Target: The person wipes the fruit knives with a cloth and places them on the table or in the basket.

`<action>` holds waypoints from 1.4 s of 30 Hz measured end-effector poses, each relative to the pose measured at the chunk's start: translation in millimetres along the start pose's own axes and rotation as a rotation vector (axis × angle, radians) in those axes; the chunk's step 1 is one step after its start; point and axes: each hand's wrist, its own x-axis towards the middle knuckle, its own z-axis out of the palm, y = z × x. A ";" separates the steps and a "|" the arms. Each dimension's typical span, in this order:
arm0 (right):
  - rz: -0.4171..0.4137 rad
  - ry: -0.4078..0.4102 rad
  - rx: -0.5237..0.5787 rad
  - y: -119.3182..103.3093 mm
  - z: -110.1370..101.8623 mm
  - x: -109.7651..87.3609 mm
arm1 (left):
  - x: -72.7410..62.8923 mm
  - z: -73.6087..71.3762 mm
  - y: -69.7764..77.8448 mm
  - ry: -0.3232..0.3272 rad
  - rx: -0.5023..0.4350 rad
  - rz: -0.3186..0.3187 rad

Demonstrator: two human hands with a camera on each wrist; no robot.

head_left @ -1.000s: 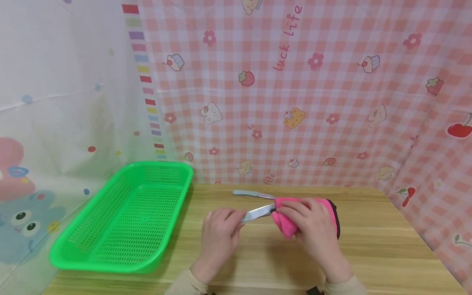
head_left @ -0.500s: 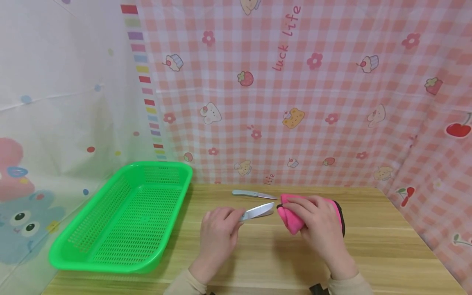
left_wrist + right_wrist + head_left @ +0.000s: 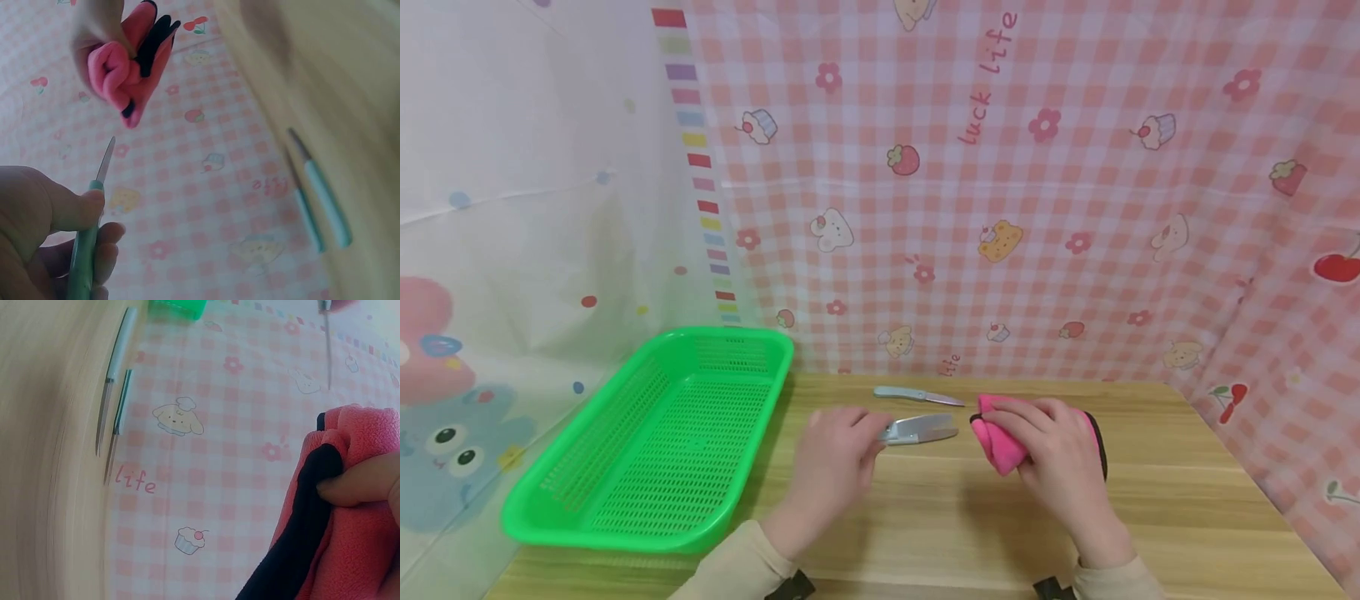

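My left hand [image 3: 835,458] grips a small knife [image 3: 87,244] by its pale green handle. Its bare blade [image 3: 107,159] points at a folded pink cloth with black edging [image 3: 1000,446], with a gap between them. My right hand [image 3: 1056,462] holds that cloth bunched between thumb and fingers; the thumb [image 3: 359,481] presses on the black edging. Two similar knives lie on the table: the farther knife [image 3: 917,396] shows whole in the head view, while the nearer knife [image 3: 938,435] is partly hidden behind the held blade and hand.
A green plastic basket [image 3: 741,475] with slotted sides stands at the left of the wooden table [image 3: 940,533]. Behind the table hangs a pink checked curtain [image 3: 865,275], with a white printed sheet [image 3: 550,242] along the left.
The knife blade, which was within the cloth's fold, has come out and stands apart from it. The right hand has shifted slightly right with the cloth, uncovering the farther knife's tip.
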 end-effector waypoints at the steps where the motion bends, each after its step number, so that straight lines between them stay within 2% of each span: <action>1: 0.001 0.000 -0.001 0.2 0.1 0.1 | 3.5 -3.2 -1.4 -0.007 0.008 0.007; 5: 0.002 0.005 0.001 0.6 0.0 -0.3 | 17.0 -16.1 -8.6 -0.027 0.032 0.010; 9: -0.002 0.014 0.003 0.5 0.6 -0.6 | 28.0 -29.9 -19.5 -0.026 0.032 -0.027; 13: 0.004 0.012 -0.002 0.4 1.5 -0.9 | 37.2 -44.7 -34.0 -0.038 0.032 -0.109; 19: 0.021 0.009 -0.007 0.5 0.6 -1.1 | 44.8 -67.1 -63.1 -0.109 0.056 -0.258; 24: -0.005 0.042 -0.011 0.3 0.2 -0.4 | 39.3 -81.2 -92.8 -0.133 0.055 -0.346; 32: -0.002 0.038 -0.014 1.2 0.9 -1.8 | 24.2 -96.6 -136.7 -0.261 0.136 -0.466; 38: -0.026 0.054 -0.011 1.7 2.8 -2.0 | 13.6 -106.4 -165.9 -0.375 0.110 -0.593; 42: -0.015 0.044 -0.004 0.6 3.3 -2.2 | 4.8 -110.3 -183.9 -0.413 0.085 -0.652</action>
